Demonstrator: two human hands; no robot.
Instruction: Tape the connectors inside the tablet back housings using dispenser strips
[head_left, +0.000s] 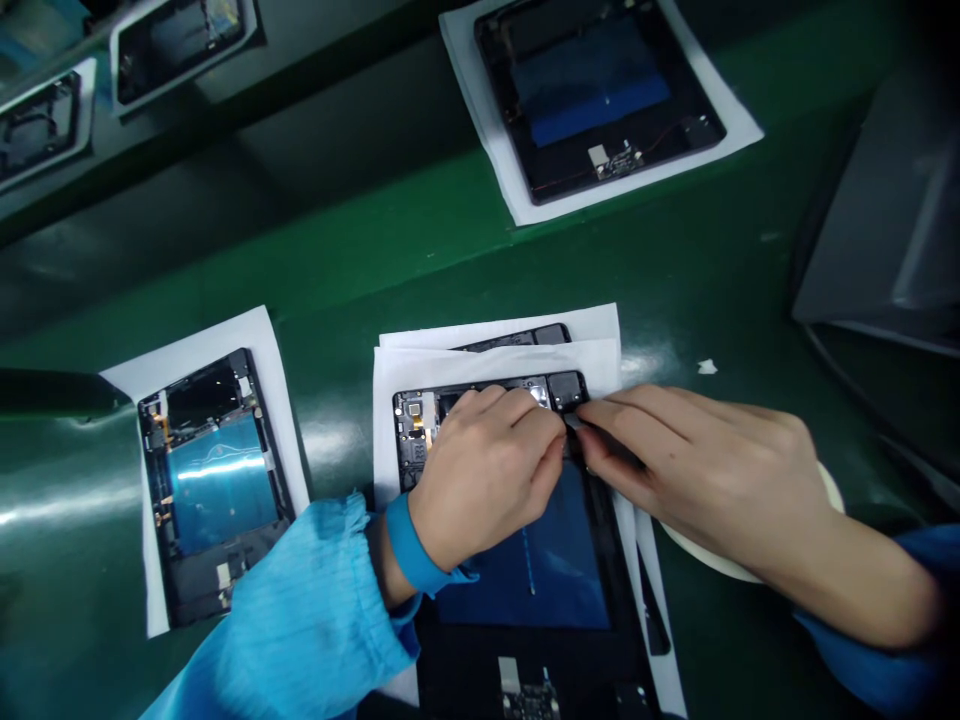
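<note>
An opened tablet (525, 645), with a blue battery area and bare circuit parts, lies on white sheets in front of me. My left hand (491, 470), with a blue band round its wrist, reaches over its upper part. The fingers are curled, with thumb and index finger pressed together near the upper right edge; what they hold is hidden. My right hand (705, 465) comes in from the right, pinching a small grey piece (573, 421) between thumb and index finger. This piece is close to the left fingertips, beside the tablet's black corner block (564, 388).
Another tablet sticks out beneath the top white sheet (495, 358). Further opened tablets lie on sheets at left (221, 485), top right (600, 90) and on the upper-left ledge. A pale round object (712, 558) is under my right wrist. A white scrap (706, 367) lies on the green table (337, 270).
</note>
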